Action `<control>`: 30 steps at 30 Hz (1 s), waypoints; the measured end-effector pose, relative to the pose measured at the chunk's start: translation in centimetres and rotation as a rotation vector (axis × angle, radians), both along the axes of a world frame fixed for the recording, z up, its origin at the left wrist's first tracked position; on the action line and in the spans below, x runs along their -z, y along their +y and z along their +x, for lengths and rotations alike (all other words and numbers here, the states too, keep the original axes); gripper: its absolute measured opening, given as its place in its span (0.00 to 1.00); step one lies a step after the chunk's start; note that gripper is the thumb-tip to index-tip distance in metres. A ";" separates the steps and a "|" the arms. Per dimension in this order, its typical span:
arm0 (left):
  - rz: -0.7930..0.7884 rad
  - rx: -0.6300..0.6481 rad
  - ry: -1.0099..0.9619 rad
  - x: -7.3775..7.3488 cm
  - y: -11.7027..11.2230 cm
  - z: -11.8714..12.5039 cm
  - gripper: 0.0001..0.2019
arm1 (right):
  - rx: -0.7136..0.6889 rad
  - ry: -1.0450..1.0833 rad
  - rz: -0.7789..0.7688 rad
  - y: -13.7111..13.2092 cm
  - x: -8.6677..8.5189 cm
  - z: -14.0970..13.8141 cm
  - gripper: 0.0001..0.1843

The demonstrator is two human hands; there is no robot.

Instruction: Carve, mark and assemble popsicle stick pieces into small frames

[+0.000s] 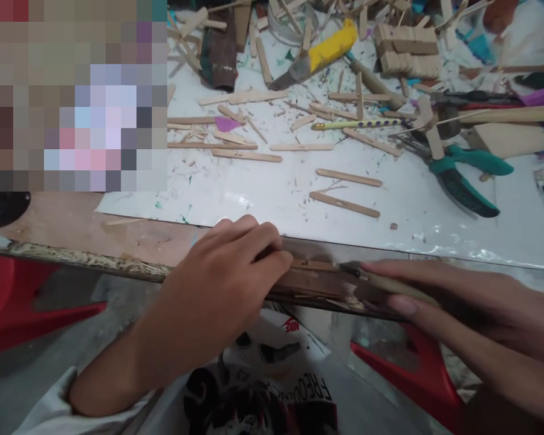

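Observation:
At the table's near edge, my left hand (240, 266) has its fingers curled and pressed together on a wooden craft stick (315, 264). The stick's right end sticks out past my thumb along the edge. My right hand (462, 308) is closed around a slim tool with a pale handle (396, 286), thumb below and forefinger stretched along the top. Its dark metal tip (351, 267) meets or nearly meets the stick's right end; its exact shape is blurred. Two loose craft sticks (344, 204) lie on the white sheet beyond my hands.
A white sheet (435, 232) strewn with shavings covers the table. Green-handled pliers (466, 175) lie at right, a yellow-handled knife (330, 48) and stacked wooden pieces (408, 48) at the back. A patterned pencil (362, 124) lies among scattered sticks. Red chairs (417, 374) stand below the edge.

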State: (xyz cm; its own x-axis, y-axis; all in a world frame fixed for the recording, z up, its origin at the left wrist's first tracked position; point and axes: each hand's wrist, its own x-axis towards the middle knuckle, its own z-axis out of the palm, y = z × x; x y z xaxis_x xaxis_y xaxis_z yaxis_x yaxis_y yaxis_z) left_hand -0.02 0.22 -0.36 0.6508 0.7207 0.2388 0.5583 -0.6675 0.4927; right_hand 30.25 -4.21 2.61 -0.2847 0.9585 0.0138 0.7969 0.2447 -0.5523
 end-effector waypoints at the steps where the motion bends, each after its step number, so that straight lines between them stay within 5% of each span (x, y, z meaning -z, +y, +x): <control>1: 0.003 -0.001 0.003 0.0 0.0 0.0 0.10 | -0.054 -0.020 0.014 0.3 0.0 0.0 0.15; 30: 0.003 0.024 0.064 -0.3 0.2 0.1 0.09 | -0.305 -0.031 0.053 2.1 0.7 -1.7 0.21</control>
State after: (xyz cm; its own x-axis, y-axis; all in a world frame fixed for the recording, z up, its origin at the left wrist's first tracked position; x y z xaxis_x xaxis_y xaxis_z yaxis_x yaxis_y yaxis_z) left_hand 0.04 0.38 -0.06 0.6819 0.7041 0.1983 0.5727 -0.6825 0.4541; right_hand 28.60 -2.09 1.93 -0.5605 0.8268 0.0481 0.6982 0.5030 -0.5094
